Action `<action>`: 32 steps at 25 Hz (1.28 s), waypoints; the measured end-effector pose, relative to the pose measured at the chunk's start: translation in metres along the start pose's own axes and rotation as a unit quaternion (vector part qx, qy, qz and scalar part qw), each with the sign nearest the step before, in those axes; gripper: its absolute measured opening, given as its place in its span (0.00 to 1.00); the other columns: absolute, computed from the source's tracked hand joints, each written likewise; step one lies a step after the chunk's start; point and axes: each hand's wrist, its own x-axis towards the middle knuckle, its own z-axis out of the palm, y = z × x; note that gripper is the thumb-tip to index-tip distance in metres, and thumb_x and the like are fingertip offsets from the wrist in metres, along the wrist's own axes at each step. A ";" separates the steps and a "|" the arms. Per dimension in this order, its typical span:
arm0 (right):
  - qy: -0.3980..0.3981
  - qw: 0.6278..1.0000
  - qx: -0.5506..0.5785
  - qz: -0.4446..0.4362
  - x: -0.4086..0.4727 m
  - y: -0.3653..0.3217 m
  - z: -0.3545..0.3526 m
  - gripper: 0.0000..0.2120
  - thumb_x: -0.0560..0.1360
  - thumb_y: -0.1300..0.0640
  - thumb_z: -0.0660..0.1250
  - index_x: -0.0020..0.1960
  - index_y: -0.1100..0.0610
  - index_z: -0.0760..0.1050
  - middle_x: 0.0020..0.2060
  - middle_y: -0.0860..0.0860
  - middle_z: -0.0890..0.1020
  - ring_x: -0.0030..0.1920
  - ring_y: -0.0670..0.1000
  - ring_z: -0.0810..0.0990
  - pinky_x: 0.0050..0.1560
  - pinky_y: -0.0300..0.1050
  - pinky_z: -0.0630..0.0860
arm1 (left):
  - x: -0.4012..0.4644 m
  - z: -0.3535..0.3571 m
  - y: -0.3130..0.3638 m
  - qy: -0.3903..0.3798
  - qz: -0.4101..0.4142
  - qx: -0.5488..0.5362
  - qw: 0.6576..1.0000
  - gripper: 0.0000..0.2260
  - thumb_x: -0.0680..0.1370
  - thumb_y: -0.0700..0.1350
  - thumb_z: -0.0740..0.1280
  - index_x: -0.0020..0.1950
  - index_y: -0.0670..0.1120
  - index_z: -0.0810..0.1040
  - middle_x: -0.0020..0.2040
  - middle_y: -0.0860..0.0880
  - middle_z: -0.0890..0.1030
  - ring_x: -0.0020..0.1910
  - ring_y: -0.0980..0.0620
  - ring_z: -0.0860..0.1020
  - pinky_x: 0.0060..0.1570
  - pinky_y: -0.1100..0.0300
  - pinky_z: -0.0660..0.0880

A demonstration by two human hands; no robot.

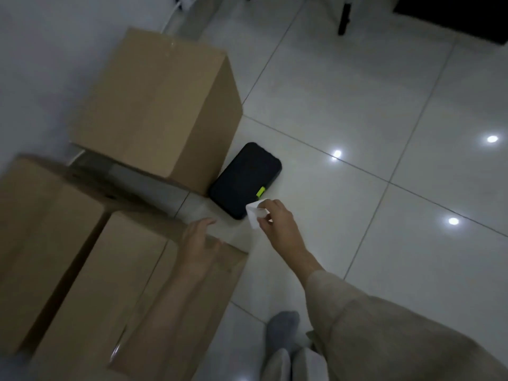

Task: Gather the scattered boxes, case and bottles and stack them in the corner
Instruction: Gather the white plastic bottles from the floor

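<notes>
Three brown cardboard boxes stand by the white wall: a big one (156, 105) at the back, one (41, 229) at the left and one (115, 298) nearest me. A black case (242, 177) with a yellow-green latch lies flat on the floor beside the back box. My right hand (277, 218) pinches a small white object (254, 215), too blurred to name, just over the case's near corner. My left hand (198, 237) hovers with relaxed fingers over the far edge of the nearest box.
Glossy white floor tiles (357, 133) spread to the right with ceiling-light reflections. Dark furniture legs (345, 17) and a black piece (453, 15) stand at the top. My grey-socked foot (283, 325) is at the bottom.
</notes>
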 end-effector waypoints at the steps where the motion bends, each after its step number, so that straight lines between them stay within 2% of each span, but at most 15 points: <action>1: -0.005 1.000 0.005 0.011 0.002 0.009 0.013 0.11 0.74 0.67 0.61 0.55 0.66 0.74 0.54 0.62 0.75 0.50 0.61 0.76 0.51 0.55 0.75 | -0.002 0.001 -0.015 -0.001 -0.004 0.000 1.000 0.19 0.76 0.37 0.65 0.66 0.41 0.70 0.65 0.42 0.71 0.66 0.44 0.68 0.67 0.55 0.65; 3: -0.027 0.999 0.012 0.033 0.007 0.028 0.037 0.11 0.74 0.68 0.60 0.56 0.66 0.73 0.54 0.62 0.76 0.52 0.61 0.76 0.52 0.49 0.74 | -0.006 0.005 -0.039 -0.002 -0.018 0.006 1.000 0.18 0.77 0.39 0.63 0.67 0.42 0.69 0.66 0.43 0.71 0.68 0.45 0.66 0.67 0.57 0.62; 5: -0.062 0.997 0.008 0.055 0.009 0.047 0.055 0.11 0.74 0.69 0.60 0.56 0.66 0.73 0.55 0.62 0.76 0.52 0.60 0.76 0.47 0.41 0.70 | -0.010 0.014 -0.057 0.003 -0.016 0.033 0.999 0.17 0.77 0.40 0.62 0.67 0.44 0.70 0.69 0.46 0.69 0.73 0.47 0.59 0.69 0.59 0.56; 8: -0.099 0.990 0.022 0.093 0.010 0.063 0.068 0.12 0.75 0.67 0.60 0.58 0.62 0.73 0.57 0.60 0.77 0.51 0.55 0.74 0.41 0.35 0.63 | -0.013 0.023 -0.062 0.029 0.011 0.070 0.997 0.17 0.78 0.42 0.62 0.67 0.46 0.71 0.72 0.49 0.66 0.76 0.50 0.51 0.70 0.59 0.51; 10: -0.135 0.984 0.030 0.109 0.008 0.065 0.070 0.15 0.76 0.65 0.61 0.62 0.61 0.71 0.62 0.59 0.74 0.57 0.56 0.73 0.45 0.34 0.64 | -0.015 0.026 -0.059 0.030 0.006 0.079 0.996 0.17 0.78 0.42 0.62 0.67 0.47 0.70 0.74 0.49 0.64 0.77 0.50 0.49 0.71 0.58 0.50; 13: -0.149 0.978 0.065 0.130 -0.007 0.051 0.055 0.20 0.76 0.64 0.61 0.68 0.56 0.66 0.68 0.57 0.69 0.63 0.57 0.72 0.56 0.41 0.68 | -0.019 0.025 -0.043 0.015 -0.002 0.093 0.996 0.18 0.78 0.42 0.61 0.69 0.46 0.69 0.75 0.47 0.61 0.77 0.48 0.49 0.72 0.57 0.48; 17: -0.069 0.975 0.145 0.152 -0.051 0.030 -0.010 0.19 0.76 0.64 0.62 0.67 0.57 0.68 0.67 0.57 0.71 0.63 0.58 0.74 0.60 0.49 0.72 | -0.040 0.025 0.012 -0.022 0.037 0.091 0.995 0.18 0.78 0.40 0.62 0.67 0.44 0.70 0.73 0.44 0.65 0.75 0.45 0.55 0.71 0.54 0.54; 19: -0.023 0.971 0.170 0.164 -0.079 0.023 -0.056 0.17 0.76 0.64 0.62 0.65 0.58 0.70 0.65 0.57 0.73 0.62 0.56 0.75 0.55 0.44 0.73 | -0.055 0.028 0.054 -0.046 0.087 0.080 0.992 0.15 0.76 0.38 0.63 0.64 0.42 0.73 0.66 0.42 0.70 0.70 0.43 0.64 0.67 0.54 0.62; 21: 0.019 0.966 0.190 0.175 -0.107 0.019 -0.100 0.15 0.76 0.64 0.63 0.62 0.58 0.72 0.62 0.57 0.75 0.56 0.53 0.78 0.50 0.41 0.71 | -0.070 0.038 0.098 -0.085 0.134 0.076 0.984 0.14 0.77 0.38 0.63 0.62 0.42 0.74 0.63 0.42 0.73 0.64 0.44 0.69 0.64 0.54 0.66; 23: 0.070 0.957 0.215 0.183 -0.137 0.022 -0.141 0.13 0.75 0.64 0.63 0.60 0.58 0.74 0.59 0.55 0.77 0.50 0.51 0.78 0.49 0.41 0.71 | -0.085 0.053 0.140 -0.127 0.188 0.088 0.970 0.13 0.78 0.40 0.62 0.62 0.44 0.74 0.63 0.45 0.74 0.64 0.47 0.69 0.65 0.56 0.65; 27: 0.182 0.923 0.273 0.198 -0.219 0.048 -0.216 0.13 0.75 0.63 0.63 0.59 0.57 0.74 0.57 0.53 0.78 0.49 0.50 0.77 0.50 0.42 0.71 | -0.127 0.100 0.216 -0.185 0.279 0.129 0.934 0.13 0.78 0.41 0.60 0.62 0.45 0.73 0.62 0.46 0.76 0.64 0.48 0.71 0.65 0.57 0.66; 32: 0.315 0.867 0.315 0.222 -0.378 0.125 -0.289 0.12 0.75 0.64 0.63 0.57 0.55 0.75 0.53 0.48 0.78 0.40 0.42 0.75 0.40 0.30 0.70 | -0.223 0.191 0.293 -0.256 0.362 0.172 0.880 0.11 0.78 0.41 0.61 0.60 0.46 0.75 0.59 0.48 0.78 0.59 0.52 0.73 0.57 0.62 0.67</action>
